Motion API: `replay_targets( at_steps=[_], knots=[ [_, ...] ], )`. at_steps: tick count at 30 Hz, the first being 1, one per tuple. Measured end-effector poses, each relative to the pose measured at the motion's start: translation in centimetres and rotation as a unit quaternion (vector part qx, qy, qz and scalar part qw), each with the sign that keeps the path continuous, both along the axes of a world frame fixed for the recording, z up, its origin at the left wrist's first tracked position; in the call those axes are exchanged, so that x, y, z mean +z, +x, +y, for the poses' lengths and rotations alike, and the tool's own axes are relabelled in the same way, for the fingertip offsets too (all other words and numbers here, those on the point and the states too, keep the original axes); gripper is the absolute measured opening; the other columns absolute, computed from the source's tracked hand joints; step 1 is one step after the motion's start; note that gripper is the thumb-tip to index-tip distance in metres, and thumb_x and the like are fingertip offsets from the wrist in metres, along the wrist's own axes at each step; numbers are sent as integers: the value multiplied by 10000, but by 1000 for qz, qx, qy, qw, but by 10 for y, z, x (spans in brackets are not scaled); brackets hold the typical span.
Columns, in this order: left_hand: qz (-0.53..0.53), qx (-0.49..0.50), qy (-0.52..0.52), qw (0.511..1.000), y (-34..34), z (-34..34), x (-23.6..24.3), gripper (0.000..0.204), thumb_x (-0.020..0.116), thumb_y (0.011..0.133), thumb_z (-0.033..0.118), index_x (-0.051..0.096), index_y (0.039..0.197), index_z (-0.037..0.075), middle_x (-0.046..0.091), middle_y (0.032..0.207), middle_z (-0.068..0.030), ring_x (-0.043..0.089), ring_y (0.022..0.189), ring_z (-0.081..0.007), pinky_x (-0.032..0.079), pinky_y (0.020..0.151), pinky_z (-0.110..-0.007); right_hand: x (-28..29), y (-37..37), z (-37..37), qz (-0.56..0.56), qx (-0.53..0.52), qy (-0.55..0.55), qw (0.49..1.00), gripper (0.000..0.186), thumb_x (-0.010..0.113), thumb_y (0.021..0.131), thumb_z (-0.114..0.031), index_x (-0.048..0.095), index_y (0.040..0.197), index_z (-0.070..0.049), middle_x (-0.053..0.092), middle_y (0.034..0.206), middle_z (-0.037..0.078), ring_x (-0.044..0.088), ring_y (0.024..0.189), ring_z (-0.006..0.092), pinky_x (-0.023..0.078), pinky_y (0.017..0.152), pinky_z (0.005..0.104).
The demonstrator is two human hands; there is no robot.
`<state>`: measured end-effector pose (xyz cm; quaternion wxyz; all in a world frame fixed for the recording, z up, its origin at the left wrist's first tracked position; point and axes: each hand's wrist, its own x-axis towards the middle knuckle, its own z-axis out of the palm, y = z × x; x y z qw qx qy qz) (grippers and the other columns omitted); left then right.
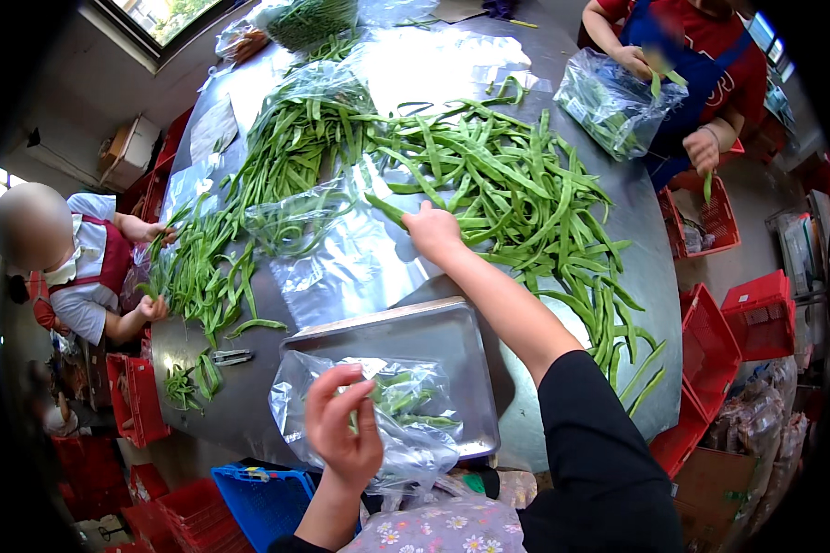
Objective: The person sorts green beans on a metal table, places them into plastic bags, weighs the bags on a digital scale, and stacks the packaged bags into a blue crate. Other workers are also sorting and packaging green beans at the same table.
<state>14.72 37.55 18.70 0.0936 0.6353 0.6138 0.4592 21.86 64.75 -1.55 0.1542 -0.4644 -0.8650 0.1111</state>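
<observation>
My right hand (432,228) grips a long flat green bean (385,207) at the near edge of a big bean pile (498,184), beside plastic sheets (332,276). My left hand (343,419) is raised over a clear bag (420,442) with beans inside, its fingers bent and apart. The bag lies on a metal tray (461,336) at the near side of the table. Small cutters (231,357) and bean trimmings (183,387) lie left of the tray.
A co-worker (92,267) handles beans at the left; another (701,83) at upper right holds a bagged bunch (613,111). Red crates (756,318) line the metal table (636,230) at the right, more (134,405) at the left. A blue crate (258,516) stands below the near edge.
</observation>
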Motion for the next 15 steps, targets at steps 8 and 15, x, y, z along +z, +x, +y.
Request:
replay_targets(
  at_steps=[8, 15],
  knots=[
    [-389, 5, -120, 913, 17, 29, -20, 301, 535, 868, 2, 469, 1160, -24, 507, 1187, -123, 502, 1087, -183, 391, 942, -296, 131, 35, -75, 241, 3, -24, 970, 185, 581, 762, -189, 497, 810, -31, 566, 653, 174, 576, 626, 353, 442, 558, 454],
    [-686, -80, -144, 709, 30, 48, -28, 434, 450, 947, 350, 430, 1175, -19, 527, 1185, -151, 485, 1149, -251, 354, 1016, -384, 198, 77, -151, 257, 290, -142, 911, 182, 595, 767, -110, 555, 911, -7, 586, 763, 172, 593, 748, 334, 484, 680, 425]
  ],
)
